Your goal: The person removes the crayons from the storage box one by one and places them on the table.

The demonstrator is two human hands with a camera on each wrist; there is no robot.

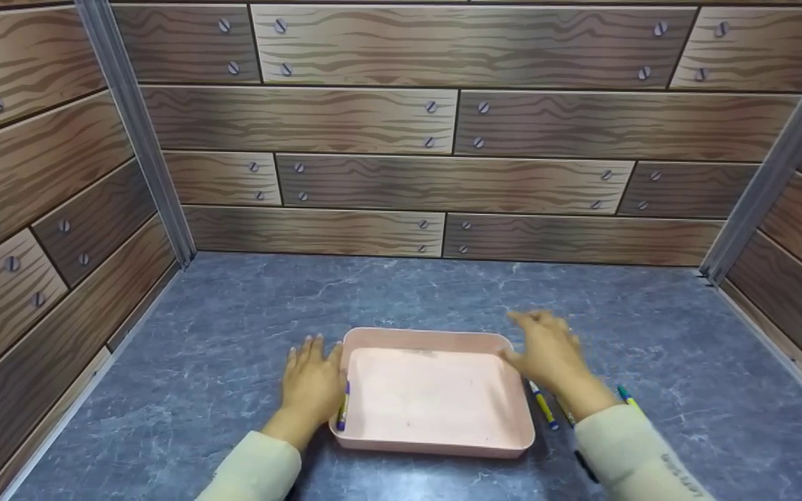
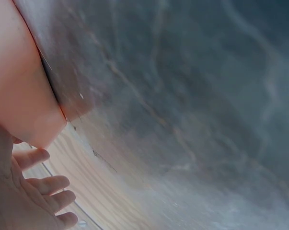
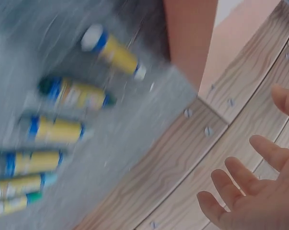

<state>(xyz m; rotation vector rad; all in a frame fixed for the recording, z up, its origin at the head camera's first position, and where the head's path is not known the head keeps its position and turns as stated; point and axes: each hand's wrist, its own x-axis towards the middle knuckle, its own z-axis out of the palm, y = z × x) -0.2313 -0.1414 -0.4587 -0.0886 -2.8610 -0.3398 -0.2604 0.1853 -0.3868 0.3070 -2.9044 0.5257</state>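
A shallow pink tray (image 1: pixel 436 400) sits on the dark marbled tabletop, in the middle front of the head view. My left hand (image 1: pixel 312 384) rests against its left rim, fingers extended. Inside the tray, along the left wall, lies a crayon (image 1: pixel 343 409) with a yellow and purple-blue wrapper. My right hand (image 1: pixel 551 351) is over the far right corner with its fingers spread and nothing held; whether the thumb touches the rim I cannot tell. Beside the tray's right wall lies another yellow-and-blue crayon (image 1: pixel 544 407). The right wrist view shows a white-ended crayon (image 3: pixel 116 55) and a dark green crayon (image 3: pixel 79 93).
Several more crayons (image 3: pixel 58 129) lie in a loose row right of the tray, partly under my right forearm in the head view. A green-tipped crayon (image 1: pixel 628 396) lies farther right. Wood-patterned panels (image 1: pixel 366 182) enclose the tabletop (image 1: pixel 262 299) at the back and sides.
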